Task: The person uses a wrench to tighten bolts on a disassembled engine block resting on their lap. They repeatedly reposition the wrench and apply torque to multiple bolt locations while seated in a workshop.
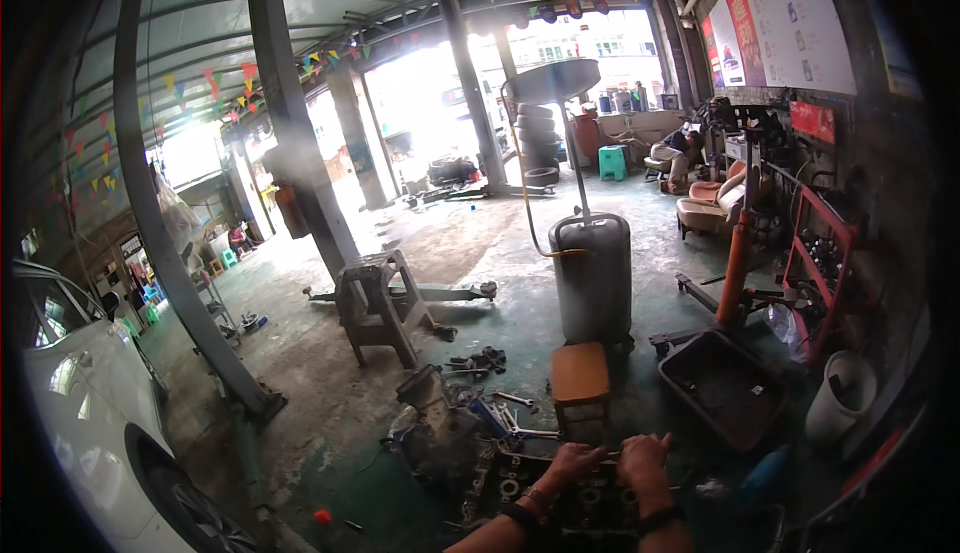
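Observation:
My left hand point(574, 463) and my right hand point(643, 459) are close together above a dark metal engine part point(512, 486) with round openings, seemingly a cylinder head. The left fingers are closed, pointing toward the right hand. Curled fingers also show on the right hand, with one digit sticking out to the right. Whatever lies between the hands is too small and dark to name. Dark bands circle both wrists. Left of the engine part lie several wrenches point(517, 399) and a bulky grimy metal casting point(430, 403).
Just beyond my hands stands a small wooden-topped stool point(580, 375). Behind it is a grey oil drainer tank point(592, 283). A black tray point(722, 388) and a white bin point(842, 393) stand at right, a white car point(85, 423) at left. Another person point(680, 158) sits bent over farther back.

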A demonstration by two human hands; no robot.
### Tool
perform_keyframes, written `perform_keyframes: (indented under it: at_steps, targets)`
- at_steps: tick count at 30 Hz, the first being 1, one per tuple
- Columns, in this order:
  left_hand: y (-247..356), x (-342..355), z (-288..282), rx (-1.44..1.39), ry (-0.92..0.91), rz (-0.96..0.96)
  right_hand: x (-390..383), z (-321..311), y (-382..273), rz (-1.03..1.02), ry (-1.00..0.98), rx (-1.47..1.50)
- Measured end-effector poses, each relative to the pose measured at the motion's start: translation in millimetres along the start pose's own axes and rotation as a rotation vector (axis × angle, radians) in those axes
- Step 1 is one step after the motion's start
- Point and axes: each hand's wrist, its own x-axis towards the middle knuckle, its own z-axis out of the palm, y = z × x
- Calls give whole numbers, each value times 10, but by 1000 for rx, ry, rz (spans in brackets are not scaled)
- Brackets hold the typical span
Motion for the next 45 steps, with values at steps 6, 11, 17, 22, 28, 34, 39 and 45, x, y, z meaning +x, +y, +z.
perform_keyframes:
  at_steps: [6,11,17,22,28,34,39,45]
  targets:
    - [-121,-59,-13,-409,-65,-57,-31,-63,-85,-59,28,-14]
    - [-246,-48,120,-523,34,30,-42,-49,-112,-66,59,-51]
    - [-378,111,185,-799,105,-29,-86,-160,-111,-91,3,86]
    - [-377,326,96,-841,193,-71,-98,-236,-186,-48,5,194]
    - [-481,67,179,-489,114,67,-122,-233,-146,-107,-92,218]
    - [-455,189,194,-180,416,516,-17,-46,-93,-192,-18,234]
    - [-339,273,57,-329,425,347,-81,-20,-160,-191,241,306]
    - [-152,-148,267,-643,355,161,-164,-289,-170,-154,-13,332]
